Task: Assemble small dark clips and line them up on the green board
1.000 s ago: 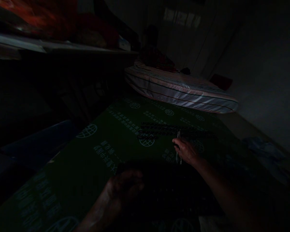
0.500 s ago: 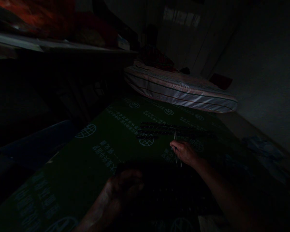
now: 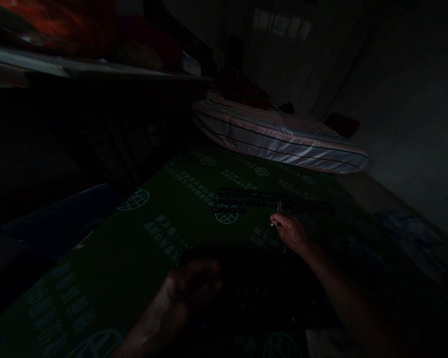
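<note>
The room is very dark. My right hand (image 3: 291, 231) is closed around a thin, shiny metal tool (image 3: 280, 205), its kind too dim to make out. The tool's upper tip is close to several long black strips (image 3: 246, 196) with small light spots, lying on a green printed board (image 3: 134, 258). Nearer to me is a large black thing (image 3: 261, 293) with scattered light specks; its shape is lost in shadow. My left hand (image 3: 190, 283) curls its fingers at the left edge of this black thing, and shadow covers the fingertips.
A striped mattress (image 3: 283, 141) lies across the far end of the board. On the left stands a table (image 3: 127, 72) with an orange bag (image 3: 70, 30) on it. Blue containers (image 3: 63, 219) sit below it. Crumpled clear plastic (image 3: 406, 228) lies at the right.
My right hand has shifted slightly to the right with the metal tool, along the black strips. My left hand stays almost where it was.
</note>
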Demonstrator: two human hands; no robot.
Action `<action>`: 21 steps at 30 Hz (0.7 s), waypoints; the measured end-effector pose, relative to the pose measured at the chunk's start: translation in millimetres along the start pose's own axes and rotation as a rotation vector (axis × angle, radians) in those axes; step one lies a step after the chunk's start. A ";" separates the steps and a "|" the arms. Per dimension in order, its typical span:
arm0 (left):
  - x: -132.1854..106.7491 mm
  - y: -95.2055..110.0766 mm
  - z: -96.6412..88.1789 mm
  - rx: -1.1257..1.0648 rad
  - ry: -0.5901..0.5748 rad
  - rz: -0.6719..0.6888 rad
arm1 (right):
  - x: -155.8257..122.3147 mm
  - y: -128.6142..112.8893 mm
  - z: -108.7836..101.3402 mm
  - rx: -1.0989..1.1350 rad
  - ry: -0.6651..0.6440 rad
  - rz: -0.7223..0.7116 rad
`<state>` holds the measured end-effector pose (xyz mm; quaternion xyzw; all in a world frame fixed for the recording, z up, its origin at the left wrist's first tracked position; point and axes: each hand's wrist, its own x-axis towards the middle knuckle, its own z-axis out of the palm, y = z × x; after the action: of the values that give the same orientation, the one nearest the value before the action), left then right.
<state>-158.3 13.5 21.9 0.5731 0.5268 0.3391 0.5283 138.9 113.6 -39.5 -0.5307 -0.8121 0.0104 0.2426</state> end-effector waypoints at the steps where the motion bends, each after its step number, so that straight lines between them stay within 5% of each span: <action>1: 0.2 -0.4 0.0 -0.001 0.002 0.001 | -0.2 1.1 0.4 -0.008 0.007 0.007; 8: -0.5 1.8 -0.2 -0.004 0.002 0.007 | -0.8 4.5 -0.6 0.017 0.014 0.016; 21: 0.6 -2.4 -0.4 0.000 -0.012 -0.016 | 8.4 19.4 -10.7 0.150 0.217 0.117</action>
<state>-159.1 13.9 19.6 0.5707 0.5282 0.3316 0.5343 157.1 126.7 -32.2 -0.5557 -0.7455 0.0277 0.3669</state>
